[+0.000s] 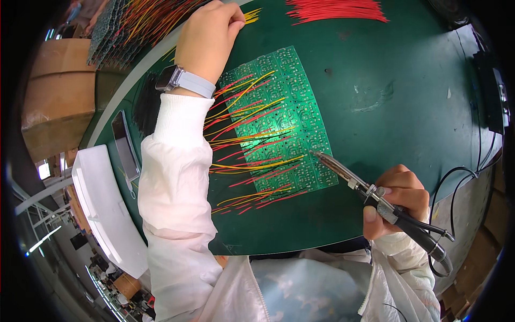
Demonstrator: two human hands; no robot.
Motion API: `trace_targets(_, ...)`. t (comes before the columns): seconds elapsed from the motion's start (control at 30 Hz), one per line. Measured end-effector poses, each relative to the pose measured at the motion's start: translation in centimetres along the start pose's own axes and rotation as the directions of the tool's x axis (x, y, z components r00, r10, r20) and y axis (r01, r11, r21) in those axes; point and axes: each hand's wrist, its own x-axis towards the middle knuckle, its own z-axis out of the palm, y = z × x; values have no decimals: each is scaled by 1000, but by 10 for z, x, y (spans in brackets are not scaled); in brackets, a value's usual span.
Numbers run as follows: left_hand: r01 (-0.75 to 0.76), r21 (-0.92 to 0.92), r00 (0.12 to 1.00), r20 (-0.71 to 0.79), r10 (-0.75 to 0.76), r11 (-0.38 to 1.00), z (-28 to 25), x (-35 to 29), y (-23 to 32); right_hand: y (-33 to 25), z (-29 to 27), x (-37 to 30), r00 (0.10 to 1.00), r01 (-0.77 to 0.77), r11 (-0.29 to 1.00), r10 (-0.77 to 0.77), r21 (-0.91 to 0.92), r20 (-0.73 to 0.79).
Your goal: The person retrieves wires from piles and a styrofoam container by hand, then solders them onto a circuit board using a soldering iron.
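Note:
A green circuit board (pixel 300 102) lies on the table, a grid of repeated small circuits. Red and yellow wires (pixel 257 110) stick out over its left side. My right hand (pixel 399 201) grips a soldering iron (pixel 375 197) with a thin feed tube along its side. Its tip points at the board's lower right part; whether it touches cannot be made out. My left hand (pixel 209 35), a watch (pixel 170 78) on its wrist, reaches beyond the board to a bundle of yellow wires (pixel 252 16). Its fingers are curled closed, and what they pinch is hidden.
Red wires (pixel 335 9) lie at the far edge. A thick stack of wired parts (pixel 115 32) sits far left, near cardboard boxes (pixel 56 96). A phone (pixel 125 142) and a white tray (pixel 107 209) are left of my arm. Black cables (pixel 453 182) hang at the right.

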Motion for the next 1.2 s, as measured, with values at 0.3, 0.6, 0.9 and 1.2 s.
trace_targets(0.3,17,-40,1000,15,-17,999,2,0,-8,-1,0,3,1000,7,1000,-7,6,1)
trace_targets(0.6,125,-219,990,-34,-135,968,-4,-1,-4,0,-2,0,999,19,1000,-18,-21,32)
trace_targets(0.9,134,-169,989,-39,-143,976,-11,1,-6,0,-1,1,1000,25,1000,-25,-13,8)
trace_targets(1.2,59,-745,918,-221,-330,665,-31,6,40,1,0,1,999,38,999,-38,-13,-12)
